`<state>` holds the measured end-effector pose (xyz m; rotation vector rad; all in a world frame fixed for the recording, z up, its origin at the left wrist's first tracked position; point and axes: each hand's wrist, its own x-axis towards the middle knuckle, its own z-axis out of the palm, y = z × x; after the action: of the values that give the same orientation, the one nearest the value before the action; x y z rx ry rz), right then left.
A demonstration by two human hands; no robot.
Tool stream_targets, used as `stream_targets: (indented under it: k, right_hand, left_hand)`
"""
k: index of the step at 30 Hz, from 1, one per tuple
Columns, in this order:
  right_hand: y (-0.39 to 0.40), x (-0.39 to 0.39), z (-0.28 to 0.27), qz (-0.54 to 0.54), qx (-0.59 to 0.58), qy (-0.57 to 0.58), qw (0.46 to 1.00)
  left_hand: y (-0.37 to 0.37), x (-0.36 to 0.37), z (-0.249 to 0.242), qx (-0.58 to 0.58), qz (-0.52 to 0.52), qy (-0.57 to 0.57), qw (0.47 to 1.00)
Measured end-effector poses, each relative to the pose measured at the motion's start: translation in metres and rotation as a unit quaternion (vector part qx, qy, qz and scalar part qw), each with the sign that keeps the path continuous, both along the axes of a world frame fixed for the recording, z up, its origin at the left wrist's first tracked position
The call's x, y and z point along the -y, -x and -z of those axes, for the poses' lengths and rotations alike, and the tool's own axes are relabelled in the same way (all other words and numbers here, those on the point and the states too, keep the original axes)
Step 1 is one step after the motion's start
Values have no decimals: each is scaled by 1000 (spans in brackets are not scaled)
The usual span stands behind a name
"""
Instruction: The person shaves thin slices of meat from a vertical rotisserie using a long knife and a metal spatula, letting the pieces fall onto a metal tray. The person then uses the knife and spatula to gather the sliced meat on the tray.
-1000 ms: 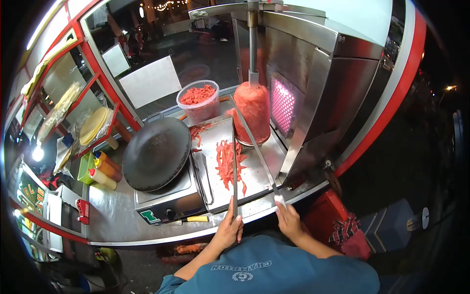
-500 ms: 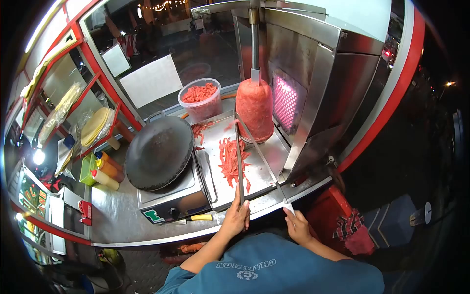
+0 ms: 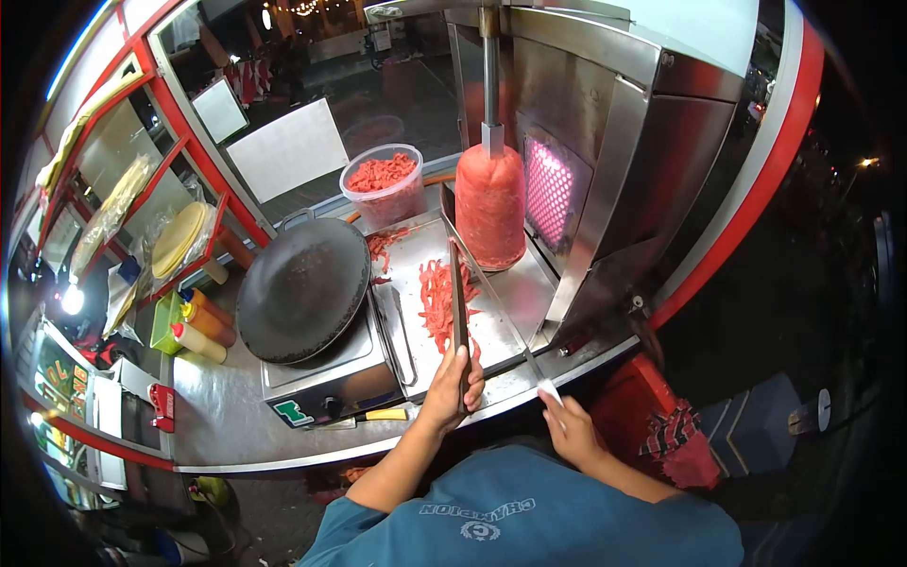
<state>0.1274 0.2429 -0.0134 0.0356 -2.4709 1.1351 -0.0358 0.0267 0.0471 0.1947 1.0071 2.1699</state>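
My left hand (image 3: 453, 389) is closed round the lower end of a long, dark, narrow tool (image 3: 459, 307), which may be tongs, pointing up over the tray. My right hand (image 3: 569, 425) grips the white handle of a long thin knife (image 3: 505, 317). The blade slants up and left, its far part close to the tip of the dark tool. Sliced meat (image 3: 436, 300) lies on the metal tray (image 3: 404, 266) left of the dark tool. Behind the tools, a tall cone of meat (image 3: 489, 206) stands on a vertical spit beside a glowing burner (image 3: 548, 194).
A black domed pan (image 3: 304, 288) sits on a stove at the left. Behind the tray stands a tub of meat (image 3: 383, 184). A yellow-handled knife (image 3: 383, 415) lies near the front edge. Sauce bottles (image 3: 200, 342) and flatbreads (image 3: 179, 241) are farther left.
My left hand has moved slightly up and left with the dark tool. The knife in my right hand has shifted slightly left, and the view has shifted a little.
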Motion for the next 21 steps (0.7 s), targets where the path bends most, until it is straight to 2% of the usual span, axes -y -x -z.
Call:
stream_targets:
  k: [1,2,4,6,7,8,9,10,12,14,18,21]
  right_hand:
    - [18,3,-8,-10,-26,-2,1000]
    - [40,9,-31,-14,23,-41,999]
    - [81,20,-47,-38,9,-14,999]
    - [80,35,-79,-44,162,215,962]
    - [69,35,-69,-67,158,273,947]
    - [51,29,-45,-62,207,304,928]
    - [32,22,-23,-73,221,348,908]
    - [15,18,-1,-56,193,332,922]
    - [1,9,-2,-60,132,200,969]
    - [33,10,-12,-50,16,133,990]
    - [100,20,-40,1,-133,54,990]
    - [70,5,4,15,-132,46,990]
  left_hand:
    - [3,-1,6,47,-9,-16,999]
    - [6,-2,12,74,0,-42,996]
    - [7,-9,8,112,1,-83,990]
    - [8,-7,10,143,-1,-120,982]
    - [5,-2,10,150,8,-120,981]
    - [2,4,13,153,19,-120,981]
    - [0,12,22,118,56,-121,984]
    - [-6,18,27,88,36,-83,992]
    - [-24,31,35,28,-5,-7,1000]
    - [-39,46,44,-22,29,44,998]
    - [-72,56,36,-114,26,130,985]
    - [-81,60,29,-133,29,170,976]
